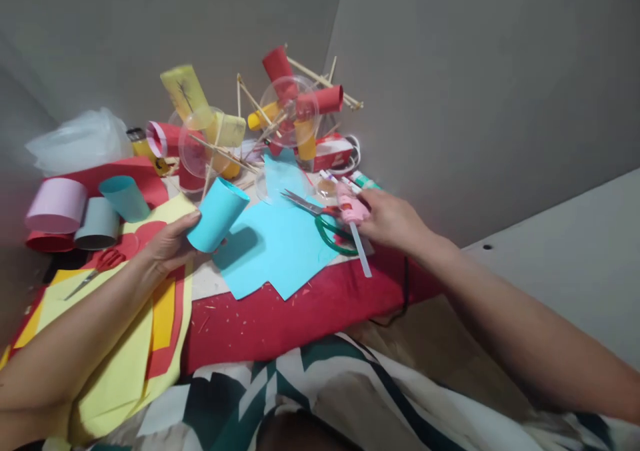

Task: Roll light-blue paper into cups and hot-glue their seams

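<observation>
A: What has the left hand (173, 241) got?

B: A bright blue paper tube (219, 215), thumb on one side and fingertips round the other, so those fingers are pinching it. It's tilted, its upper opening leaning right and far, and it's held over the left part of a bright blue cut paper sheet (285, 244), where a shadow falls.

A: And the right hand (387, 214)?

B: It's at a pink tool with a whitish translucent stick (353, 205), to the right of the sheet. The fingers touch the tool, but I can't tell whether they're pressed round it or only resting there.

A: What lies beside it?

B: Scissors with a green handle loop (303, 203), just left of the tool, blades pointing left and far across the sheet. The near edge of the tabletop (260, 327) is red, dotted with small scraps.

A: Anything farther left?

B: A pale pink paper tube (56, 204), a grey paper tube (98, 223) and a teal paper tube (125, 197) stand grouped together, with red-handled scissors (109, 260) nearer.
</observation>
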The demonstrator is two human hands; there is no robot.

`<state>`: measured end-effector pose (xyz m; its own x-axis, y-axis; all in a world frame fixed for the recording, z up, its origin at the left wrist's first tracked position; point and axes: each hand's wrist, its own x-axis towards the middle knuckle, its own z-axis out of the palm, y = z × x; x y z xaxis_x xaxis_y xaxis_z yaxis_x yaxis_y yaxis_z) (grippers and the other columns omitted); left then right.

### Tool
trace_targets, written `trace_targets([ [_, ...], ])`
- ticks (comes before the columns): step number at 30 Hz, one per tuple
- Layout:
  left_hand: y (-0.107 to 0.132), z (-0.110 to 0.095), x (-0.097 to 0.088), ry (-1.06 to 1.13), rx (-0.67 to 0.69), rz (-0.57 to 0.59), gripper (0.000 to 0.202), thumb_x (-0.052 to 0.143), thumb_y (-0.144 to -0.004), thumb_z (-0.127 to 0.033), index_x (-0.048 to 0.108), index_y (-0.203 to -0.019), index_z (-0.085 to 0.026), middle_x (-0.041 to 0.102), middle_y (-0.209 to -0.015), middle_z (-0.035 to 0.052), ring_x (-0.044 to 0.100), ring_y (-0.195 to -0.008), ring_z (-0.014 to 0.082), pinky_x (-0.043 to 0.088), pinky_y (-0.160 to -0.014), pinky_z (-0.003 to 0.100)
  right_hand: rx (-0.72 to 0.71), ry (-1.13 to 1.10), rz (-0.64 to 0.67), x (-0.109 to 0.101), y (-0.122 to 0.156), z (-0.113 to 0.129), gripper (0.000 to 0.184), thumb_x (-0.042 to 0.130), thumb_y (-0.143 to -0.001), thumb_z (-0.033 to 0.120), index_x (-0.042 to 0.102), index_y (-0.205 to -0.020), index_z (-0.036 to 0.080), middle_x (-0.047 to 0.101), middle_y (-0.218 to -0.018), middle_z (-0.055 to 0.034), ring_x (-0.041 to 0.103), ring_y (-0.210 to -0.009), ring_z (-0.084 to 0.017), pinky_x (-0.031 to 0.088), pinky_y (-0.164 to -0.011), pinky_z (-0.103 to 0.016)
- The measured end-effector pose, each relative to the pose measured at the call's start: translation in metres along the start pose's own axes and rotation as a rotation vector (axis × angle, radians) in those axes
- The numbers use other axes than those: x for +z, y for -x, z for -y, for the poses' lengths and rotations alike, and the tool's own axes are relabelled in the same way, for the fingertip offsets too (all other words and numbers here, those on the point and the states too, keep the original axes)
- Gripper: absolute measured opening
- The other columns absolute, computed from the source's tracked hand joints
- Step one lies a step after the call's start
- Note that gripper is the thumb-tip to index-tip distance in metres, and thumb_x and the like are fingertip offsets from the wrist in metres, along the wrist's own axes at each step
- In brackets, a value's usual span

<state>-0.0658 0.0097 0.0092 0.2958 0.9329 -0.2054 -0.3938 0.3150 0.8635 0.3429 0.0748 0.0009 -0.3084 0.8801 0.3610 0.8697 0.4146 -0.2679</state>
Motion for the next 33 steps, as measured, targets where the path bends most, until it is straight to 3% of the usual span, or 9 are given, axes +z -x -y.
trace_targets([
  [7,0.001,0.004,0.005,-0.092,0.114,-0.030,0.066,0.091,-0.066,-0.051,0.066,-0.116,-0.015,0.077,-0.084,0.0090,0.076,-0.065,0.0242,0.060,-0.050,0.028,-0.132,-0.080,-0.092,0.007,-0.015,-0.041,0.032,0.076,-0.071,0.044,0.052,-0.055,0.029,0.053,-0.047,-0.0022,0.047,-0.036,-0.020,0.029,-0.039,-0.034],
  [11,0.008,-0.004,0.010,-0.118,0.147,-0.059,0.063,0.090,-0.069,-0.051,0.066,-0.114,-0.014,0.076,-0.085,0.0086,0.075,-0.066,0.0211,0.059,-0.052,0.024,-0.096,-0.071,0.060,0.003,-0.016,-0.054,0.026,0.077,-0.067,0.043,0.060,-0.057,0.026,0.060,-0.050,-0.0031,0.054,-0.038,-0.022,0.036,-0.040,-0.033],
  [14,0.013,-0.013,0.012,-0.110,0.140,-0.082,0.061,0.092,-0.068,-0.046,0.066,-0.114,-0.015,0.075,-0.089,0.0069,0.074,-0.068,0.0186,0.062,-0.059,0.025,-0.052,-0.019,0.140,-0.015,-0.012,-0.050,0.024,0.079,-0.073,0.046,0.070,-0.070,0.024,0.070,-0.064,-0.0113,0.063,-0.049,-0.026,0.044,-0.045,-0.037],
  [17,0.014,-0.022,0.015,-0.189,0.120,-0.110,0.057,0.093,-0.068,-0.043,0.065,-0.108,-0.014,0.072,-0.085,0.0079,0.072,-0.068,0.0184,0.061,-0.059,0.026,-0.092,0.042,0.056,-0.039,-0.012,-0.012,0.046,0.074,-0.083,0.054,0.073,-0.115,0.022,0.075,-0.106,-0.0231,0.073,-0.086,-0.041,0.053,-0.063,-0.050],
  [20,0.013,-0.027,0.023,-0.374,0.090,-0.188,0.061,0.090,-0.067,-0.054,0.064,-0.103,-0.013,0.069,-0.085,0.0088,0.068,-0.066,0.0176,0.059,-0.054,0.027,-0.522,-0.012,-0.271,-0.055,-0.015,0.060,0.058,0.070,-0.091,0.041,0.056,-0.145,0.027,0.067,-0.134,-0.0217,0.065,-0.120,-0.042,0.054,-0.096,-0.055],
  [23,0.012,-0.032,0.037,-0.530,0.076,-0.280,0.065,0.090,-0.066,-0.056,0.062,-0.106,-0.014,0.070,-0.091,0.0113,0.068,-0.069,0.0201,0.058,-0.053,0.030,-0.912,-0.016,-0.264,-0.053,-0.024,0.135,0.089,0.072,-0.090,0.042,0.027,-0.163,0.021,0.057,-0.148,-0.0238,0.057,-0.134,-0.042,0.048,-0.108,-0.057],
  [25,0.011,-0.036,0.047,-0.641,0.115,-0.286,0.061,0.087,-0.069,-0.054,0.063,-0.109,-0.015,0.071,-0.101,0.0132,0.071,-0.082,0.0247,0.058,-0.055,0.029,-0.997,0.058,-0.190,-0.042,-0.036,0.170,0.098,0.075,-0.087,0.043,0.022,-0.164,0.014,0.051,-0.154,-0.0268,0.051,-0.139,-0.044,0.043,-0.111,-0.061],
  [29,0.013,-0.047,0.059,-0.839,0.228,-0.218,0.048,0.082,-0.073,-0.043,0.069,-0.112,-0.019,0.072,-0.103,0.0079,0.071,-0.091,0.0269,0.056,-0.057,0.026,-1.022,0.201,-0.025,-0.013,-0.064,0.199,0.087,0.076,-0.085,0.027,0.032,-0.159,0.015,0.054,-0.151,-0.0262,0.058,-0.131,-0.042,0.043,-0.108,-0.060],
  [33,0.021,-0.059,0.062,-0.785,0.223,-0.235,0.054,0.083,-0.072,-0.038,0.069,-0.119,-0.016,0.071,-0.105,0.0107,0.072,-0.090,0.0284,0.058,-0.066,0.032,-0.993,0.018,-0.010,0.001,-0.084,0.191,0.087,0.070,-0.087,0.020,0.027,-0.162,0.022,0.070,-0.133,-0.0149,0.069,-0.114,-0.034,0.051,-0.100,-0.054],
])
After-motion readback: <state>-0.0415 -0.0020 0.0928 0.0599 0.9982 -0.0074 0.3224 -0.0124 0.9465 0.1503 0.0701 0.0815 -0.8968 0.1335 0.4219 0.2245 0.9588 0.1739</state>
